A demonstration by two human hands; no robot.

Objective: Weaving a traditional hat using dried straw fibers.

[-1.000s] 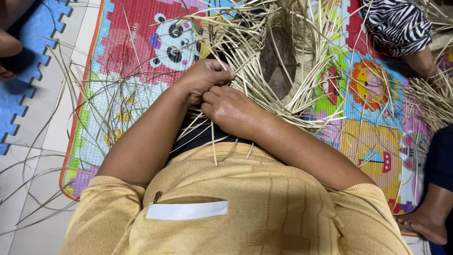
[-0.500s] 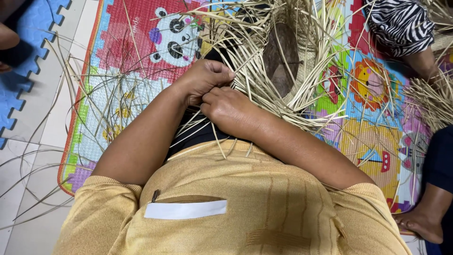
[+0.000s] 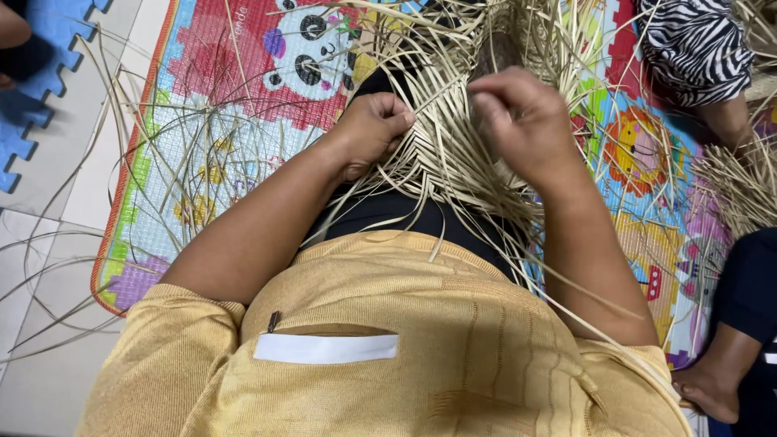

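We are mid-weave, our left hand [image 3: 374, 129] with fingers clamped on straw strips [image 3: 441, 150] and our right hand [image 3: 518, 121] pinching one above; we judge the next crossing needs steady tension.

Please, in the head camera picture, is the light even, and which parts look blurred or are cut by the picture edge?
Head view: the light is soft and even, no glare, only a faint shadow under the forearms. The left hand, right hand and woven straw piece look sharp. The other person in the zebra-patterned cloth is cut by the edge.
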